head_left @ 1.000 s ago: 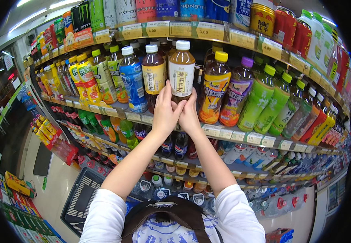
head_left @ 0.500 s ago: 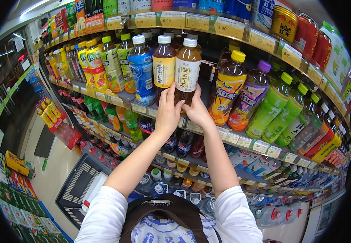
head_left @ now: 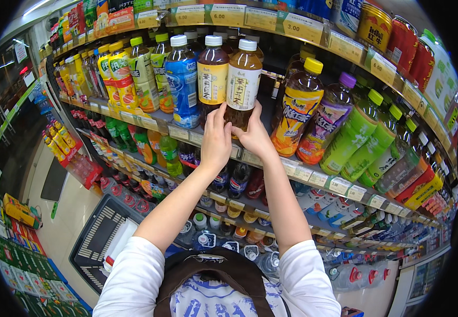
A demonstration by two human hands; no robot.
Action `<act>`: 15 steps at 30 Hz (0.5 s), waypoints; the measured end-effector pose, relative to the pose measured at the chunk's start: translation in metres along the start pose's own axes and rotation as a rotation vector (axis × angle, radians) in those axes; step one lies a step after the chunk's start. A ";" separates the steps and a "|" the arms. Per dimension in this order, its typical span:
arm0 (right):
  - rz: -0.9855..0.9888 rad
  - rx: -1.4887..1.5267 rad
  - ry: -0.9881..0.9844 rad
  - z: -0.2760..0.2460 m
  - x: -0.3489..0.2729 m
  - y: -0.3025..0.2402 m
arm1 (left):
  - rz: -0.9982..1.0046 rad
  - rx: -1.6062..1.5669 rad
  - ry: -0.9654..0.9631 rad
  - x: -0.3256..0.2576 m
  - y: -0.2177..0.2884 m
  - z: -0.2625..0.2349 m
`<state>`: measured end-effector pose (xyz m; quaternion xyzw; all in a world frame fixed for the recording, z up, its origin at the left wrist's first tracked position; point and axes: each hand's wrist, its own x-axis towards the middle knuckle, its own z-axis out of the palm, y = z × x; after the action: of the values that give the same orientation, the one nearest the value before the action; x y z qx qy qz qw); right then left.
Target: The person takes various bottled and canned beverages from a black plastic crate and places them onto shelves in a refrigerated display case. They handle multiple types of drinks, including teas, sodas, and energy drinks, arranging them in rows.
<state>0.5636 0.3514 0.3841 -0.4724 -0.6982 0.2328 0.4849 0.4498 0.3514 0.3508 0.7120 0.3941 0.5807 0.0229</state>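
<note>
A tea bottle with a white cap and white label (head_left: 243,87) stands upright at the front of the shelf. My left hand (head_left: 217,138) and my right hand (head_left: 254,134) close round its lower part from both sides, thumbs meeting at the front. Just left of it is a tea bottle with a yellow label (head_left: 211,84), close to my left fingers. Beyond that stands a blue-wrapped bottle (head_left: 182,87). To the right, past a dark gap, is an orange-labelled bottle with a yellow cap (head_left: 298,111), then a purple-capped bottle (head_left: 328,121).
Green bottles (head_left: 358,127) fill the shelf on the right. Above runs a shelf edge with price tags (head_left: 218,16). Soda bottles (head_left: 238,179) sit on the shelf below. A dark shopping basket (head_left: 83,238) with a white item in it is at lower left.
Both hands stay round the white-labelled bottle, which looks nearly unchanged in place on the shelf. The whole view has shifted slightly.
</note>
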 end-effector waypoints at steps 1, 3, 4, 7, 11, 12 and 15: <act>-0.018 -0.001 0.008 0.000 0.000 0.002 | -0.004 -0.009 -0.005 0.000 0.001 0.000; -0.055 -0.002 0.021 0.000 0.001 0.007 | 0.007 -0.014 -0.002 0.001 0.002 0.001; -0.064 -0.009 0.028 0.000 0.001 0.007 | 0.006 -0.014 0.000 0.000 0.003 0.001; -0.101 -0.025 0.044 0.001 0.001 0.009 | 0.024 -0.005 0.011 0.000 0.002 0.002; -0.155 0.001 0.045 0.003 0.004 0.014 | 0.008 -0.016 0.019 0.000 0.001 0.001; -0.152 0.006 0.043 0.003 0.005 0.016 | -0.021 -0.059 0.021 -0.001 0.002 0.000; -0.261 -0.151 0.224 -0.002 0.001 0.021 | 0.080 -0.130 0.015 -0.012 0.013 -0.005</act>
<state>0.5743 0.3619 0.3688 -0.4359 -0.7107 0.0607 0.5488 0.4525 0.3334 0.3485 0.7196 0.3272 0.6110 0.0428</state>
